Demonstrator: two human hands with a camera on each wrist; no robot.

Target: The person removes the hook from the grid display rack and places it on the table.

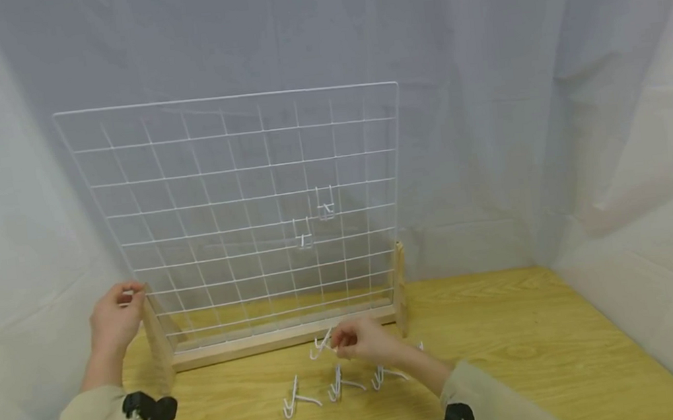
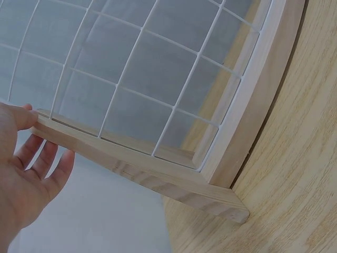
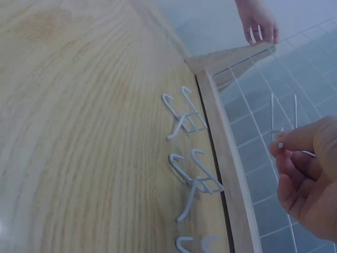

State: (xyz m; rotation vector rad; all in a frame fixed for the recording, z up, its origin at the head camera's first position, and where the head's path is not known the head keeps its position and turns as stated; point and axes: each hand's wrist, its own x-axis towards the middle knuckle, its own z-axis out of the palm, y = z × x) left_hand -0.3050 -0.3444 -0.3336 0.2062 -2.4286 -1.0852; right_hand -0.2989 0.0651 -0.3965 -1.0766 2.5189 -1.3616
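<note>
White wire hook (image 1: 325,341), 1 pc.: at 9 o'clock of R hand (image 1: 361,340), thumb & index pinched on it, other fingers curled. Loose hooks (image 1: 337,380), min. 3 pcs.: on wood-grain tabletop (image 1: 521,354), approx. 5–8 o'clock of same hand. Hung hooks (image 1: 326,208), 2 pcs.: on wht. grid panel (image 1: 236,169), approx. 12 o'clock. L hand (image 1: 114,320), 9 o'clock: thumb & fingers clamped on top of L wooden upright (image 1: 158,334).

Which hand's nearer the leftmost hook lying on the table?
Right. Right hand, pinching another hook, is beyond and right of the leftmost table hook; left hand is farther off, at the top of the left post.
</note>
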